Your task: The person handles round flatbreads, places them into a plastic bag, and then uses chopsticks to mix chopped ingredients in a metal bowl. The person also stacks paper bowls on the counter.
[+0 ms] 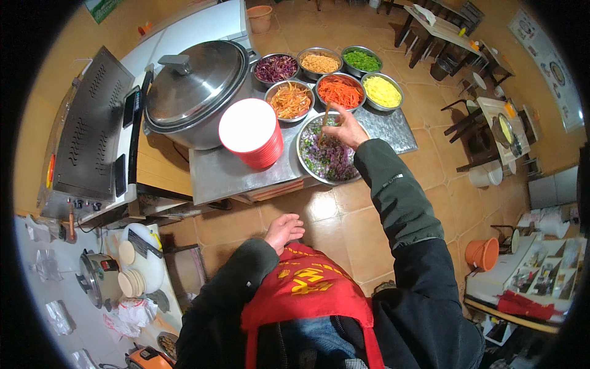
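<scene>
My right hand (346, 129) grips a pair of wooden chopsticks (325, 121), their tips down in a large metal bowl (302, 159). Chopped purple onion and green herbs (329, 159) fill that bowl. My left hand (285, 230) hangs in front of the red apron (313, 281), holding nothing, its fingers loosely extended. A stack of red-rimmed white plates or lids (252, 133) stands left of the bowl. Behind it are metal bowls of shredded carrot (341, 92), a reddish shredded mix (289, 100) and yellow shreds (381, 91).
A large lidded metal pot (196, 92) takes up the left of the steel table (216, 170). Farther back sit bowls of purple cabbage (275, 68), pale shreds (319, 62) and chopped greens (362, 60). A griddle (87, 124) is at left. An orange bucket (482, 253) is at right.
</scene>
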{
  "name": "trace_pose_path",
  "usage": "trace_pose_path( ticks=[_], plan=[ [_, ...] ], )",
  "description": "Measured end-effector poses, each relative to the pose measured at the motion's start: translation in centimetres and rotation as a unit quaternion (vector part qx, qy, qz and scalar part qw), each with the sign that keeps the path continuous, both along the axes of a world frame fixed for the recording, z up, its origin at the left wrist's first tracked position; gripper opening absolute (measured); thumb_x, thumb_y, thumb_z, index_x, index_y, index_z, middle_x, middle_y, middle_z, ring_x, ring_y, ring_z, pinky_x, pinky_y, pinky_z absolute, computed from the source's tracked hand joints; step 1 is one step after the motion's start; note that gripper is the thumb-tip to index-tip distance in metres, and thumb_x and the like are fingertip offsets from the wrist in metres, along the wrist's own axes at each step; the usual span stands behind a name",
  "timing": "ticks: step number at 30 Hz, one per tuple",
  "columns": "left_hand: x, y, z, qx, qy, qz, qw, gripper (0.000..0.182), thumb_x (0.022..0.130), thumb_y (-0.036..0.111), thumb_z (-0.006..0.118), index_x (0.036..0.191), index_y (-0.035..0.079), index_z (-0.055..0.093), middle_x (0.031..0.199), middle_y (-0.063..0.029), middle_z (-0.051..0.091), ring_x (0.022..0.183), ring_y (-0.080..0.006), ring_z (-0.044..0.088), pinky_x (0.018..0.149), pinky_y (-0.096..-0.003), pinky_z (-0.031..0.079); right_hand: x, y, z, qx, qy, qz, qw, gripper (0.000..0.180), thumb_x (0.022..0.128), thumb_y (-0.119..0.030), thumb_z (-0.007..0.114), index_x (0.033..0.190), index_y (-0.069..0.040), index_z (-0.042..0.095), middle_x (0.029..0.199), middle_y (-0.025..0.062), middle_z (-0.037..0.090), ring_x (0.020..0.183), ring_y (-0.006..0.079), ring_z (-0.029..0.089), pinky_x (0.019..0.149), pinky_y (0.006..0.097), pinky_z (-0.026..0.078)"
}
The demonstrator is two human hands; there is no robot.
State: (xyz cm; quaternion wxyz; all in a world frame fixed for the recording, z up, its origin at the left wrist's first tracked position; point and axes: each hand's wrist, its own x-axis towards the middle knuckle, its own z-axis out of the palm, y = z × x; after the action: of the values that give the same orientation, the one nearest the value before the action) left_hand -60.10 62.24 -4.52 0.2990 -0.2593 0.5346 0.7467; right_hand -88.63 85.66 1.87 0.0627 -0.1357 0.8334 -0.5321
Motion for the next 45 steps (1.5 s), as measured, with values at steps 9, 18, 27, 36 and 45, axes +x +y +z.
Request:
trace_pose_path(
  ticks=[9, 18, 27, 36, 45],
  plan=[
    [-11.1, 6.0, -2.9, 0.141, -0.063, 0.042, 0.987, 0.034, 0.104, 0.017, 0.055, 0.134, 0.002, 0.048, 0.121, -0.0166, 0.063, 0.108, -0.0287, 0.066, 0.097, -0.0409, 0.056, -2.5, -1.2, 5.2, 0.127, 0.065, 0.172, 0.975, 0.018, 0.093, -0.017, 0.065, 0.1, 0.0, 0.068, 0.083, 0.0176, 0.07, 0.071, 0.0232, 0.068, 0.068, 0.0366, 0.054],
    [-12.9, 8.2, -3.5, 0.206, -0.067, 0.077, 0.973, 0.035, 0.104, 0.014, 0.058, 0.135, -0.001, 0.053, 0.131, -0.021, 0.062, 0.118, -0.0324, 0.065, 0.104, -0.0425, 0.054, -8.5, 2.7, 10.9, -0.002, -0.059, 0.185, 0.981, 0.022, 0.101, -0.019, 0.059, 0.094, 0.0, 0.066, 0.075, 0.0038, 0.064, 0.066, 0.01, 0.061, 0.06, 0.0287, 0.049],
    [-8.9, 16.0, -7.3, 0.154, 0.053, 0.356, 0.92, 0.031, 0.105, 0.022, 0.058, 0.128, 0.003, 0.053, 0.125, -0.019, 0.064, 0.115, -0.0312, 0.066, 0.101, -0.0418, 0.055, -12.2, -0.3, -3.9, 0.021, 0.085, 0.285, 0.955, 0.032, 0.099, -0.028, 0.059, 0.089, 0.001, 0.067, 0.072, 0.0219, 0.065, 0.063, 0.0375, 0.064, 0.062, 0.0387, 0.052],
    [-10.8, 18.9, -5.4, 0.073, 0.023, 0.433, 0.898, 0.022, 0.103, 0.019, 0.059, 0.118, 0.003, 0.06, 0.111, -0.0168, 0.07, 0.102, -0.0302, 0.07, 0.092, -0.0433, 0.058, -8.5, 5.3, 3.3, 0.001, 0.186, 0.41, 0.893, 0.021, 0.095, -0.013, 0.062, 0.079, 0.0, 0.067, 0.08, 0.014, 0.067, 0.067, 0.0328, 0.069, 0.061, 0.0396, 0.055],
    [-11.3, 18.8, -4.5, 0.047, 0.034, 0.423, 0.904, 0.019, 0.105, 0.008, 0.049, 0.118, -0.004, 0.056, 0.113, -0.0199, 0.067, 0.102, -0.0334, 0.07, 0.092, -0.0461, 0.06, -14.0, 3.8, -2.5, 0.009, -0.057, 0.198, 0.978, 0.02, 0.101, -0.018, 0.056, 0.088, -0.003, 0.063, 0.065, 0.0014, 0.059, 0.054, 0.0128, 0.058, 0.051, 0.0293, 0.045]
  ],
)
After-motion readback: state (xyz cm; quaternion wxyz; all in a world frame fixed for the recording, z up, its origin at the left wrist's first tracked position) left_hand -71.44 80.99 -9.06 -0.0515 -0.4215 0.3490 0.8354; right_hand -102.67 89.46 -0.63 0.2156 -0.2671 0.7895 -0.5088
